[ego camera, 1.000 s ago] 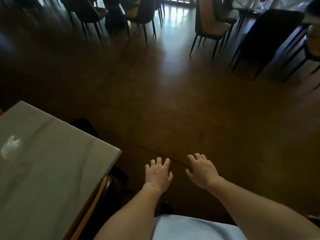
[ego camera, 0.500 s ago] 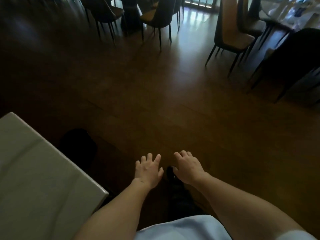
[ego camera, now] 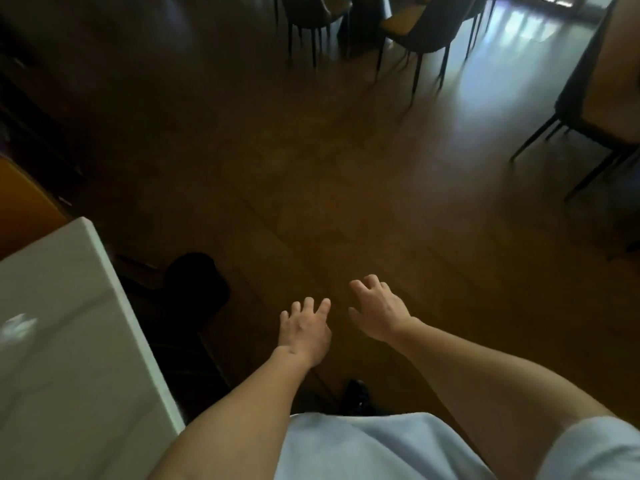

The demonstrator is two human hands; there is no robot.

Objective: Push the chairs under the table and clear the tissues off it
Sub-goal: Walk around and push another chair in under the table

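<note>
Dark floor [ego camera: 311,188] under empty loose-fingered left hand [ego camera: 304,332] and right hand [ego camera: 379,313]; table [ego camera: 69,341] cropped, tissue [ego camera: 17,325] blurred.

Both bare forearms reach forward and down, side by side, palms down. The left hand [ego camera: 304,327] has its fingers spread and nearly straight, gripping nothing. The right hand [ego camera: 379,313], just beside it, has loosely curled fingers and is empty too.
</note>
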